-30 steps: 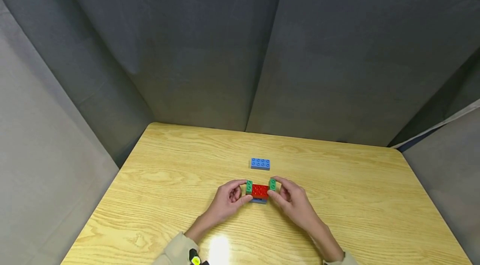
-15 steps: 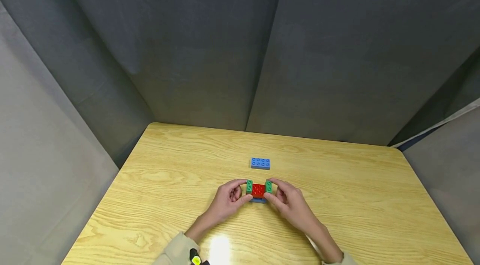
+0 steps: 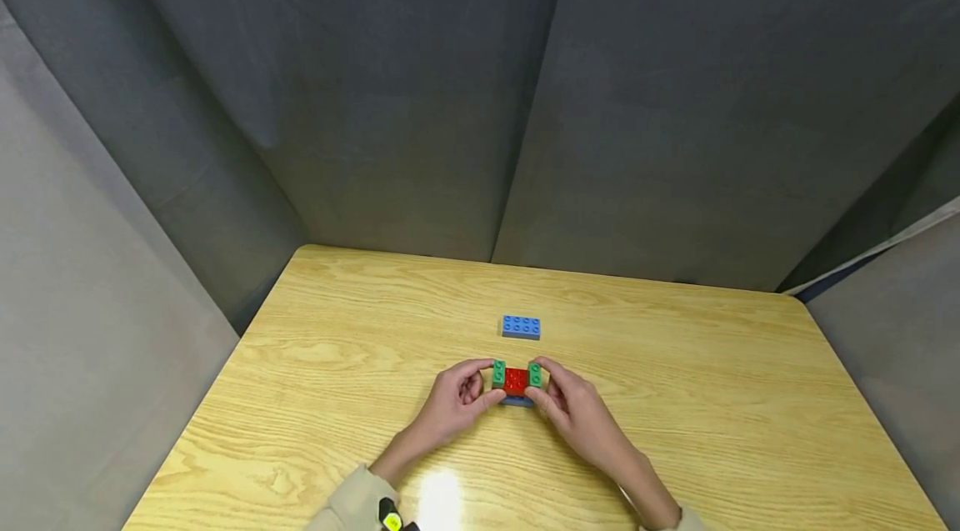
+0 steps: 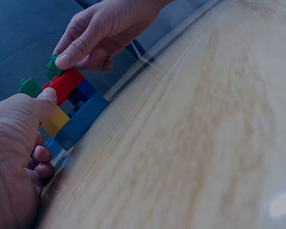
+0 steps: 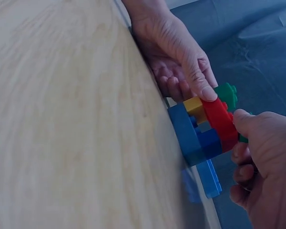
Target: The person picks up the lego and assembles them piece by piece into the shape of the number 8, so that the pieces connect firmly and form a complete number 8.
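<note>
Between my two hands stands a small stack of toy building bricks. A long blue brick (image 4: pixel 83 121) forms its base, with a yellow brick (image 4: pixel 55 122) and a shorter blue brick (image 5: pixel 209 143) above it. Across these lies a red brick (image 3: pixel 515 382). One green brick (image 3: pixel 498 373) sits on the red brick's left end. My left hand (image 3: pixel 452 399) grips that end of the stack, thumb in front against the red brick. My right hand (image 3: pixel 581 408) pinches a second green brick (image 3: pixel 535 375) between thumb and index finger, right at the red brick's right end.
A separate blue brick (image 3: pixel 521 328) lies on the wooden table (image 3: pixel 360 289) just beyond the stack. Grey curtains (image 3: pixel 405 97) hang behind the table and at both sides.
My right hand has moved left with its green brick, from beside the red brick's right end to over that end. My left hand has stayed in place on the stack.
</note>
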The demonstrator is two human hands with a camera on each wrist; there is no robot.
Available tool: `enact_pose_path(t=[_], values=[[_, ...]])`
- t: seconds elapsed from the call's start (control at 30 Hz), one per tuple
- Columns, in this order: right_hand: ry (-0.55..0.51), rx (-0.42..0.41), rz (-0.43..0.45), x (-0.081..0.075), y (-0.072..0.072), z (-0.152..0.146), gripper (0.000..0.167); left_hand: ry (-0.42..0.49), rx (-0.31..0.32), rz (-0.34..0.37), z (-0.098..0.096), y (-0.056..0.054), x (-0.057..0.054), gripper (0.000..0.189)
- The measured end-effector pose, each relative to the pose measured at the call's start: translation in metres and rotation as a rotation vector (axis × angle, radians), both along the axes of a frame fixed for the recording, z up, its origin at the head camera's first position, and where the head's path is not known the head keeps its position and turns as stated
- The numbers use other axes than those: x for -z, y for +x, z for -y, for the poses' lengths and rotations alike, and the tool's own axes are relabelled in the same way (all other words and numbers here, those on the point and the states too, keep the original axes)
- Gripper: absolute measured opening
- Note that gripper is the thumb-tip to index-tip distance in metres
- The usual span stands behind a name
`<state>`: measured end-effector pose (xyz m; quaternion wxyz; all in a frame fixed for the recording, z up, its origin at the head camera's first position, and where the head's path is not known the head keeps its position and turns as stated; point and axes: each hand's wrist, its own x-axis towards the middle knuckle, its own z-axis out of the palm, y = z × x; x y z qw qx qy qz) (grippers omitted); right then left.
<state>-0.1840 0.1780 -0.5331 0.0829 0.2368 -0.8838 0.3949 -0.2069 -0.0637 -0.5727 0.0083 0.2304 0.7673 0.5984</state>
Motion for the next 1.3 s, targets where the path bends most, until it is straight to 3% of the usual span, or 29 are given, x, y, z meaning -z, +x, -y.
enact_pose_path(t=[0.33, 0.67, 1.03, 1.3], values=[[0.02, 0.019, -0.056, 0.006, -0.001, 0.001, 0.035, 0.028, 0.005, -0.04, -0.002, 0.0, 0.0, 0.039], [-0.072, -0.016, -0.053, 0.014, -0.003, -0.001, 0.034, 0.0, 0.007, 0.006, 0.0, 0.0, -0.001, 0.043], [-0.12, -0.043, -0.082, 0.019, -0.005, -0.002, 0.03, 0.0, 0.005, 0.006, -0.001, 0.001, -0.002, 0.043], [-0.253, -0.053, -0.021, 0.033, -0.003, 0.0, 0.035, 0.019, 0.008, -0.015, -0.001, 0.0, 0.001, 0.041]])
